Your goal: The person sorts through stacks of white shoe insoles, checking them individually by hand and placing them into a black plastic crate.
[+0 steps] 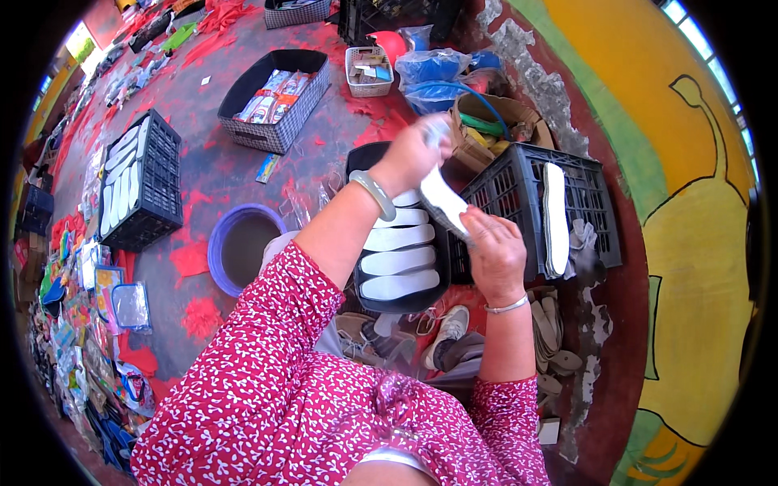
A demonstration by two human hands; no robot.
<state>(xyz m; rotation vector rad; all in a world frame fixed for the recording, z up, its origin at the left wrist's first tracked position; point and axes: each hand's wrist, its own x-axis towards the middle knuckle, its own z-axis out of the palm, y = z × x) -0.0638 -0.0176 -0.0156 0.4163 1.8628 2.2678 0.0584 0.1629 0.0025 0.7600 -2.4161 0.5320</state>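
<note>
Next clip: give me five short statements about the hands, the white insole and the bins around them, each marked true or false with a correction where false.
1. Both hands, left hand and right hand, hold one flat white insole. True.
2. The black oval plastic tub under the hands is empty. False: a row of white insoles lies in it.
3. A pale green bangle sits on the left wrist. True.
4. The round blue plastic basin is full of insoles. False: it holds none.
5. The black plastic lattice crate at the right holds a long white insole. True.
</note>
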